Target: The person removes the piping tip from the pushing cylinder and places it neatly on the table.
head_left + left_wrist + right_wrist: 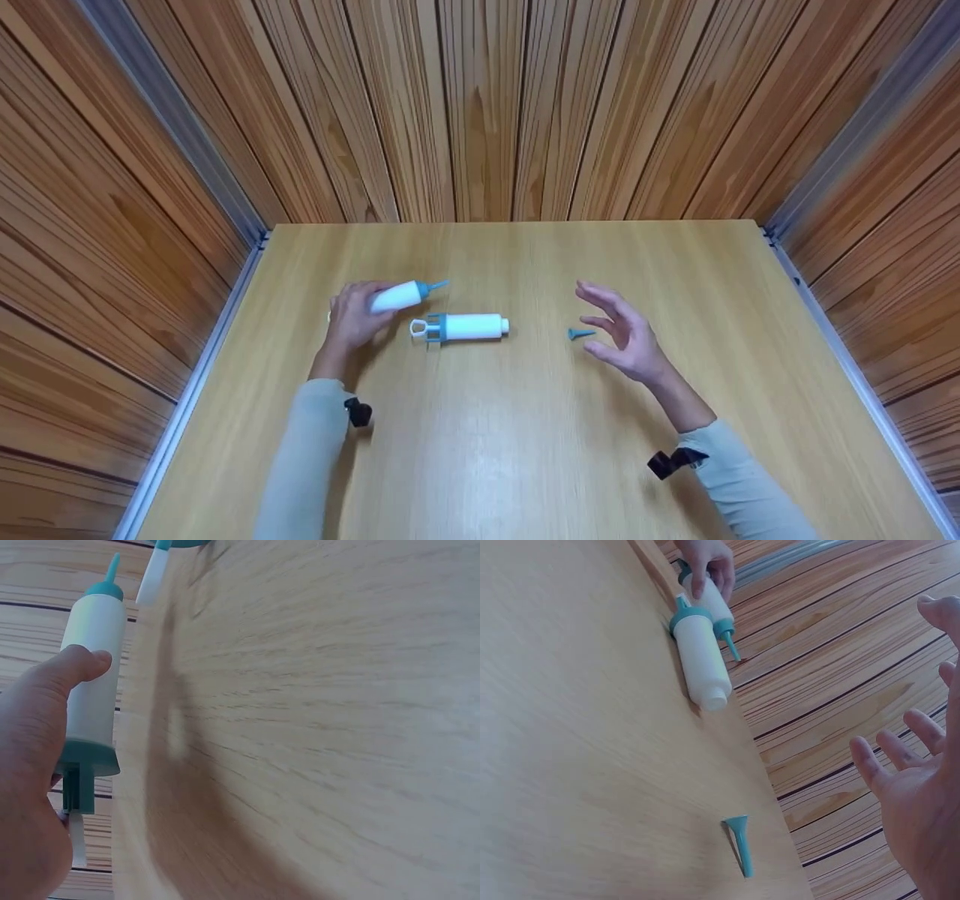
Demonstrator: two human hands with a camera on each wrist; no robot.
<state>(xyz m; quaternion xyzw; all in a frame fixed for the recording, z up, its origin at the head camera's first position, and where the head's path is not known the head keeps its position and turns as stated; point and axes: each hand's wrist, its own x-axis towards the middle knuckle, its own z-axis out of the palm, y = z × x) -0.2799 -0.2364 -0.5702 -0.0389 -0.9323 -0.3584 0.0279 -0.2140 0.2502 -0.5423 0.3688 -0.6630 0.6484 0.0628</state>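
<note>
A white plastic syringe point(94, 701) with a blue-green collar and a thin blue-green nozzle point(435, 286) is gripped round its barrel by my left hand point(358, 313). Its nozzle points right in the head view. A second white syringe point(474, 327) lies on the table between my hands, its ring handle to the left and its bare tip to the right. Beside my right hand point(626, 339), a loose blue-green nozzle point(739, 844) with a flared end lies on the wood. The fingers of that hand are spread and hold nothing.
The light wooden table point(480, 450) is bordered by plank-patterned walls point(484, 112) at the back and both sides. Metal rails point(191, 382) run along its left and right edges. Each sleeve carries a small black camera point(358, 412) at the wrist.
</note>
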